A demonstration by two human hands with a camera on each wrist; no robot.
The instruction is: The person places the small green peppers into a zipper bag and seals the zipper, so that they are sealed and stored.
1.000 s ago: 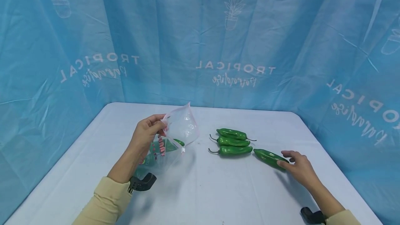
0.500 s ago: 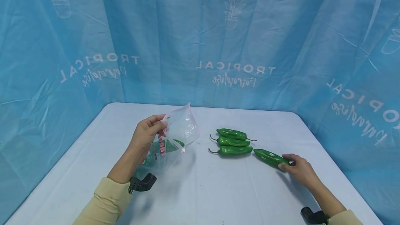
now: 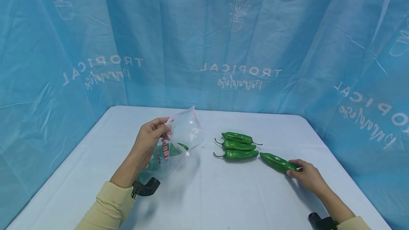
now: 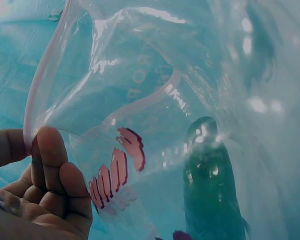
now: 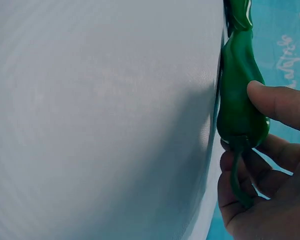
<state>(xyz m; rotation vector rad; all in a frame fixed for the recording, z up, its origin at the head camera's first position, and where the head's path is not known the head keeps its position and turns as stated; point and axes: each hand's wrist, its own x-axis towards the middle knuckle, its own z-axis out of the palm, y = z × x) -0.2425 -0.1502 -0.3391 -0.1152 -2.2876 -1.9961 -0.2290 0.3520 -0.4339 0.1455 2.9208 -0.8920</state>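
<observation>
My left hand [image 3: 151,136] pinches the pink-edged rim of a clear plastic zip bag [image 3: 188,127], between thumb and fingers. Pink print marks the bag's side. In the left wrist view, a green pepper [image 4: 210,180] shows through the clear plastic, low in the bag. On the right, my right hand [image 3: 308,175] grips the stem end of another green pepper [image 3: 276,162], thumb on one side and fingers on the other. Its curved stem [image 5: 237,180] hangs toward my palm in the right wrist view. The held pepper's tip points toward three more green peppers.
Those three peppers lie roughly parallel and close together mid-table: the far one [image 3: 236,137], the middle one [image 3: 239,145] and the near one [image 3: 241,154]. A white cloth covers the table [image 3: 223,194]. Blue printed curtain [image 3: 179,45] hangs around the back and sides.
My right hand has shifted slightly nearer and its fingers have settled round the pepper's stem end. The left hand and the bag have stayed in place.
</observation>
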